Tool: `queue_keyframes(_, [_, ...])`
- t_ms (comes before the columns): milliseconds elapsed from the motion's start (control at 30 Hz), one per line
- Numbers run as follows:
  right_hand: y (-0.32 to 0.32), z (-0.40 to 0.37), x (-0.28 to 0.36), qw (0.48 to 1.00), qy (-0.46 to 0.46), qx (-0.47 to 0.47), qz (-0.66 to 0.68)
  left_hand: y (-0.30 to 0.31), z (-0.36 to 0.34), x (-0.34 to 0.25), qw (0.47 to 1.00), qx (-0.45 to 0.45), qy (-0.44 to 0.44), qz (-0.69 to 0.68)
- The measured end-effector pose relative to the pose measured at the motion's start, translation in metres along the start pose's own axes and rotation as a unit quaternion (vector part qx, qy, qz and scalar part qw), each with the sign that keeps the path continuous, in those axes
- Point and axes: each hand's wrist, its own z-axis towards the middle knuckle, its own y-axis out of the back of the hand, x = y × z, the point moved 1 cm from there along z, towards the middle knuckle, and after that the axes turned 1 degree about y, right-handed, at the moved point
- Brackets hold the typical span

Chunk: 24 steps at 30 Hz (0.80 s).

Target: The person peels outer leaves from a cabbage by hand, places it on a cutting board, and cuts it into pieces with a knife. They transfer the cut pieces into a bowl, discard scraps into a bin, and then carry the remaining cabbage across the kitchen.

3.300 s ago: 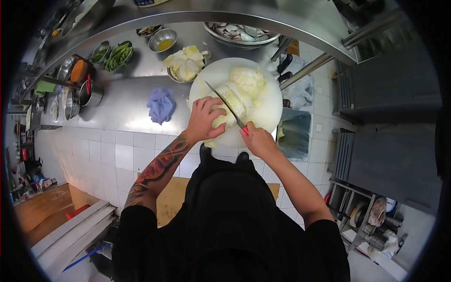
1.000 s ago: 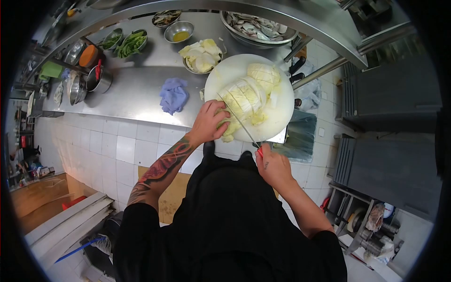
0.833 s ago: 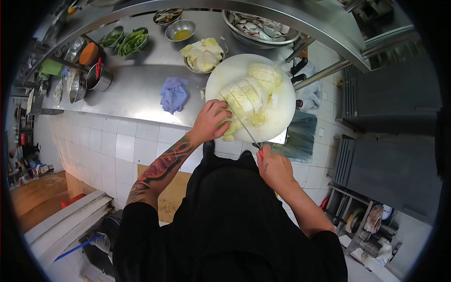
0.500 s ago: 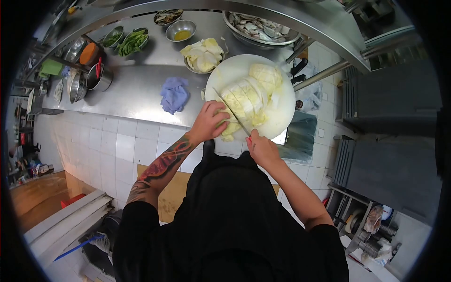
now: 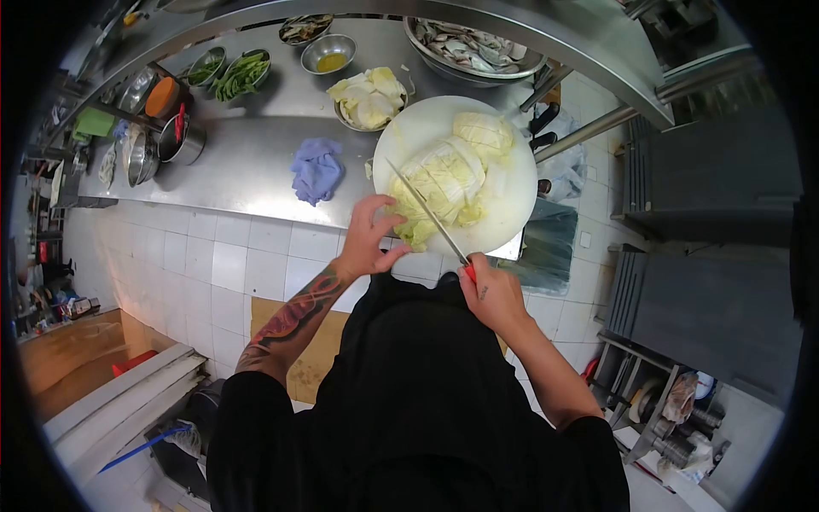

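Observation:
My right hand [image 5: 496, 295] is wrapped around the red handle of a kitchen knife [image 5: 433, 217], whose long blade points up and left across the round white cutting board [image 5: 512, 224]. Chinese cabbage [image 5: 448, 175], sliced across in several places, lies mid-board beside the blade. Behind it rests another pale cabbage chunk [image 5: 484, 132]. Loose cut leaves [image 5: 415, 232] sit at the board's near left edge. Right at these leaves are the fingertips of my left hand [image 5: 371, 239], its thumb and fingers spread apart.
A bowl of cabbage leaves [image 5: 368, 98] stands left of the board, near a crumpled blue cloth [image 5: 316, 171]. Farther back are a bowl of yellow liquid [image 5: 331, 62], green vegetables [image 5: 241, 77] and a large basin of fish [image 5: 473, 51]. A metal shelf bar [image 5: 589, 51] crosses overhead.
My right hand has drawn the knife back toward me and right. My left hand has shifted slightly left and down, its fingers spreading from the cabbage by the blade.

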Motion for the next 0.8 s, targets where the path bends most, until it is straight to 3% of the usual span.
queue_keyframes(300, [0.000,-0.009,0.008,0.998,0.004,0.049,-0.045,-0.021,0.004,0.011,0.999,-0.020,0.031,0.039])
queue_keyframes(467, [0.015,-0.002,0.024,0.992,-0.042,0.112,-0.046,-0.014,0.018,0.010,0.999,0.011,0.006,0.032])
queue_keyframes(667, [-0.042,0.030,-0.003,0.991,-0.058,0.117,-0.041,-0.013,0.020,0.011,0.999,0.023,0.019,0.017])
queue_keyframes(800, [-0.022,0.024,-0.009,0.993,-0.038,0.103,-0.032,-0.013,0.017,0.016,0.999,0.026,0.023,0.006])
